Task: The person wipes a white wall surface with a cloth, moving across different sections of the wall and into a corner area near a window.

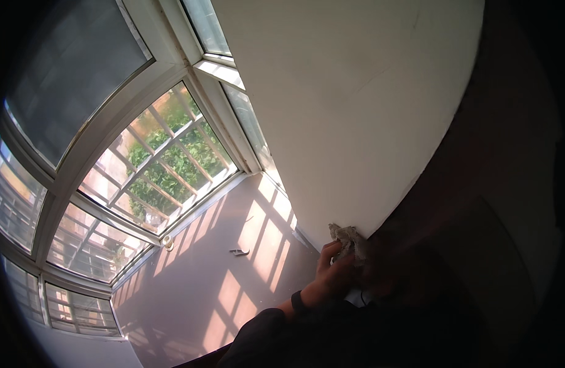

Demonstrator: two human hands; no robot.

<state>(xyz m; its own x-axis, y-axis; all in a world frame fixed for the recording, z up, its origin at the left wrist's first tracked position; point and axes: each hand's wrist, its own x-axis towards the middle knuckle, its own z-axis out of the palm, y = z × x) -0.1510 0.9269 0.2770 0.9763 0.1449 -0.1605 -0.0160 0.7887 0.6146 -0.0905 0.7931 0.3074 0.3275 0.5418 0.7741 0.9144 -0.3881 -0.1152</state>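
My left hand (332,271), with a dark band on its wrist, grips a crumpled greyish cloth (349,237). The cloth lies against the lower end of a white wall (356,115), near its corner. Deep shadow covers the area right of the cloth, and my right hand cannot be made out there. A dark sleeve covers my left forearm.
Left of the wall a bay window with white frames (121,110) and outer bars curves round a pinkish sill (190,276). On the sill lie a small grey metal or plastic piece (239,252) and a roll of tape (168,242). Plants grow outside.
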